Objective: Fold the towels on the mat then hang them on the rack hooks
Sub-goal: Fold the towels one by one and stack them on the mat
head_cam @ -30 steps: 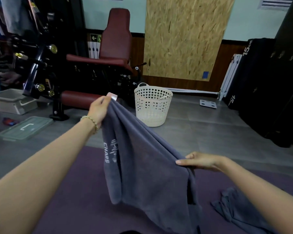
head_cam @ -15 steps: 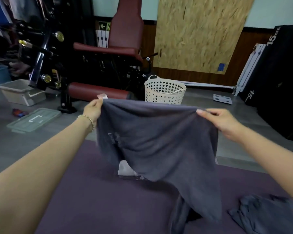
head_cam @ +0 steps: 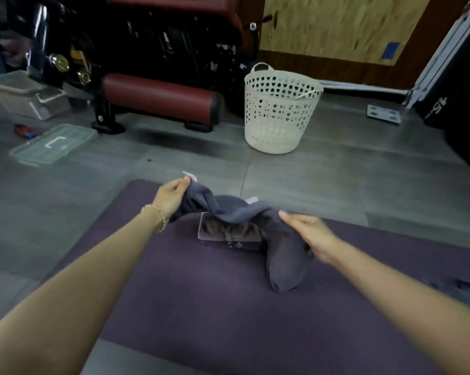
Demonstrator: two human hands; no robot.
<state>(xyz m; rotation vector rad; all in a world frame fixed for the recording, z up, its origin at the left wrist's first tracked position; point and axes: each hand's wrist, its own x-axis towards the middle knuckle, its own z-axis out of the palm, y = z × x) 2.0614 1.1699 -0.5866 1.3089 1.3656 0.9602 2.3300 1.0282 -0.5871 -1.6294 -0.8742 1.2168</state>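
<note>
Grey towel (head_cam: 280, 255) hangs between both hands, low over the purple mat (head_cam: 201, 299). The left hand (head_cam: 171, 196), with a beaded bracelet (head_cam: 158, 217) at the wrist, pinches one corner near the mat's far edge, where a small white tag sticks up. The right hand (head_cam: 311, 234) has its fingers curled round a bunched part of the cloth further right and nearer the person. Between the two grips the fabric sags across the top of a small clear box (head_cam: 229, 235) standing on the mat, and from the right hand a long fold drops down until its end touches the mat. A second dark towel (head_cam: 462, 290) lies crumpled at the mat's right edge, blurred. Beyond the mat, on the grey floor, stand a white perforated basket (head_cam: 280, 112), a red padded bench (head_cam: 161, 98), a clear storage bin (head_cam: 25, 94) and, just in front of it, a flat lid (head_cam: 52, 143).
</note>
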